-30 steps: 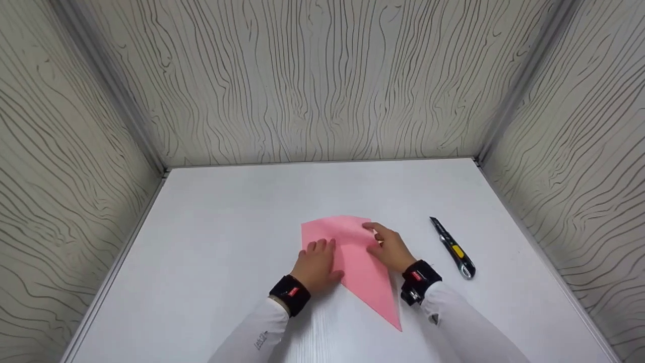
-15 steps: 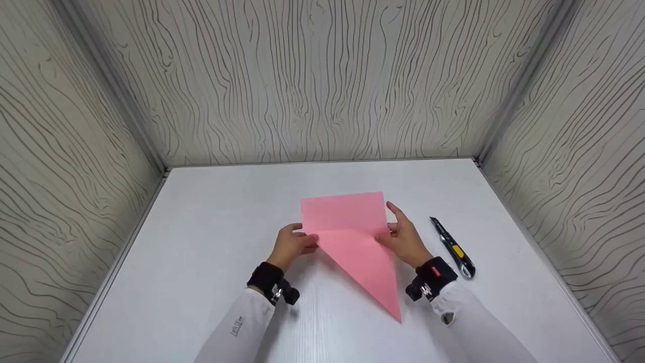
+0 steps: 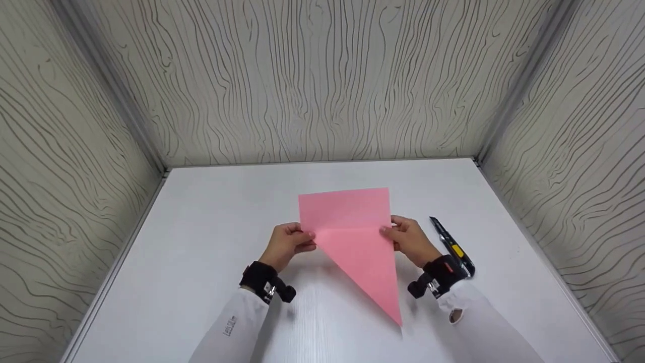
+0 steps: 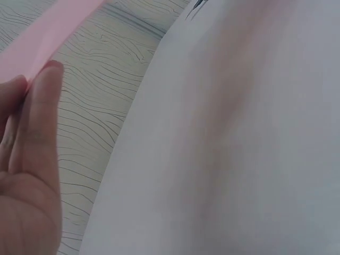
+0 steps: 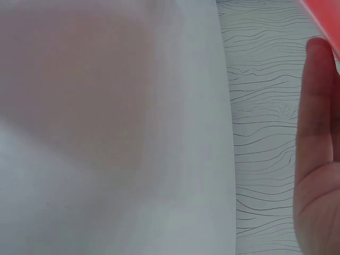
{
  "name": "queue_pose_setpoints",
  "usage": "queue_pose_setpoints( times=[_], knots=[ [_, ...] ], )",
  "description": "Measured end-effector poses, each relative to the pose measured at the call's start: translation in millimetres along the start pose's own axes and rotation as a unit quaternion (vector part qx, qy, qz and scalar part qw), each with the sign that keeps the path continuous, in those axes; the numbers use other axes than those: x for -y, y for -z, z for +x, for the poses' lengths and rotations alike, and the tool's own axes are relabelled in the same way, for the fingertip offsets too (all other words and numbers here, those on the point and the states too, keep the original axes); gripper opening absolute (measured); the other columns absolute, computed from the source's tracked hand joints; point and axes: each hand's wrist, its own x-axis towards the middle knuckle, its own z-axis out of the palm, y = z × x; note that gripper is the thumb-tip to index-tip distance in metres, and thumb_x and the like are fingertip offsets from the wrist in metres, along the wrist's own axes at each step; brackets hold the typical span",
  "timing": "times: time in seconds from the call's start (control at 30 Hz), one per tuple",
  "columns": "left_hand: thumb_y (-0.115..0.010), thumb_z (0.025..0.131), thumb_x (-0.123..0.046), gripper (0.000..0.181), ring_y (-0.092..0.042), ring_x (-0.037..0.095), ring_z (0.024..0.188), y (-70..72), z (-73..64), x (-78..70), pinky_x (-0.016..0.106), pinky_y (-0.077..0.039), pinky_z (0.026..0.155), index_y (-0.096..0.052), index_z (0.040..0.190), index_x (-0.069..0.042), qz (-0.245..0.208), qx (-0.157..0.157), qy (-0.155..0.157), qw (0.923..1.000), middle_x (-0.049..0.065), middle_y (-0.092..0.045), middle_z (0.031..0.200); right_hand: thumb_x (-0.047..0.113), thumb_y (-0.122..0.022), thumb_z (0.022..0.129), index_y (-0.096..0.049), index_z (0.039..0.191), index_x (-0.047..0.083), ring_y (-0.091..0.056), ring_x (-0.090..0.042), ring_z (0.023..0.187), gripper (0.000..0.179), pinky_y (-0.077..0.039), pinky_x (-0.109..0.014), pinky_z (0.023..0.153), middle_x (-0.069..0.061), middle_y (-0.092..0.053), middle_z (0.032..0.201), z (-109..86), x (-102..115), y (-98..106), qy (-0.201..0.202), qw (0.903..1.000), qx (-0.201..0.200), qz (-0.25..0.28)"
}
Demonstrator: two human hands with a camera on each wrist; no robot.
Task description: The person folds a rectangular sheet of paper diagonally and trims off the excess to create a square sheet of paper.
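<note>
A sheet of pink paper [image 3: 352,247] is held up off the table between both hands, with a straight top edge, a crease running across its middle and a slanting lower edge ending in a point at the bottom right. My left hand [image 3: 288,243] pinches the left corner at the crease, thumb in front; the left wrist view shows the pink paper [image 4: 42,40] between thumb and fingertips. At the right edge my right hand [image 3: 410,240] pinches the paper, thumb in front and fingers behind. Only a corner of the paper [image 5: 325,18] shows in the right wrist view.
A black and yellow utility knife [image 3: 456,249] lies on the white table [image 3: 227,217] to the right, its lower end partly behind the right wristband [image 3: 443,276]. Wood-patterned panels [image 3: 322,85] rise at the back and both sides.
The paper, earlier lying under the left hand, has been lifted and opened out upward. The left hand moved left to its edge, and both hands now pinch opposite sides.
</note>
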Motion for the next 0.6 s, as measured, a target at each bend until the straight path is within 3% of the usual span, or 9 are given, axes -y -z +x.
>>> queue_pose_setpoints(
  times=[0.13, 0.27, 0.47, 0.6],
  knots=[
    [-0.072, 0.100, 0.005, 0.005, -0.077, 0.014, 0.080, -0.4, -1.3, -0.4, 0.030, -0.067, 0.081, -0.073, 0.100, 0.000, -0.001, 0.003, 0.004, 1.0000, 0.004, -0.075, 0.086, 0.012, -0.058, 0.112, -0.055, 0.148, -0.011, -0.076, -0.010, 0.089, 0.043, -0.064, -0.027, 0.075, 0.002, -0.080, 0.105, -1.6, -0.1, 3.0, -0.004, 0.9992, 0.040, 0.003],
    [-0.071, 0.100, 0.005, 0.006, -0.078, 0.015, 0.081, -0.4, -1.3, -1.5, 0.032, -0.067, 0.082, -0.073, 0.102, 0.000, 0.002, 0.020, 0.002, 0.9998, 0.004, -0.077, 0.086, 0.012, -0.057, 0.111, -0.062, 0.139, -0.009, -0.071, -0.008, 0.085, 0.035, -0.061, -0.024, 0.073, 0.004, -0.077, 0.101, -2.4, 0.8, 4.5, -0.015, 0.9988, 0.046, 0.003],
    [-0.064, 0.103, 0.005, 0.010, -0.080, 0.016, 0.080, 4.0, -2.2, -7.0, 0.031, -0.067, 0.080, -0.072, 0.107, 0.001, 0.020, 0.087, 0.002, 0.9960, 0.003, -0.079, 0.088, 0.010, -0.052, 0.113, -0.063, 0.141, -0.008, -0.072, -0.008, 0.089, 0.035, -0.062, -0.023, 0.078, 0.002, -0.077, 0.106, -4.8, 3.4, 6.6, -0.004, 0.9972, 0.064, 0.038],
    [-0.061, 0.105, 0.003, 0.016, -0.081, 0.016, 0.082, 7.2, -3.3, -11.5, 0.032, -0.067, 0.082, -0.071, 0.116, 0.003, 0.032, 0.125, 0.001, 0.9916, 0.003, -0.081, 0.091, 0.010, -0.053, 0.113, -0.070, 0.138, 0.002, -0.074, -0.009, 0.096, 0.031, -0.063, -0.024, 0.082, 0.002, -0.077, 0.111, -5.7, 4.4, 8.0, 0.016, 0.9933, 0.091, 0.069]
  ],
)
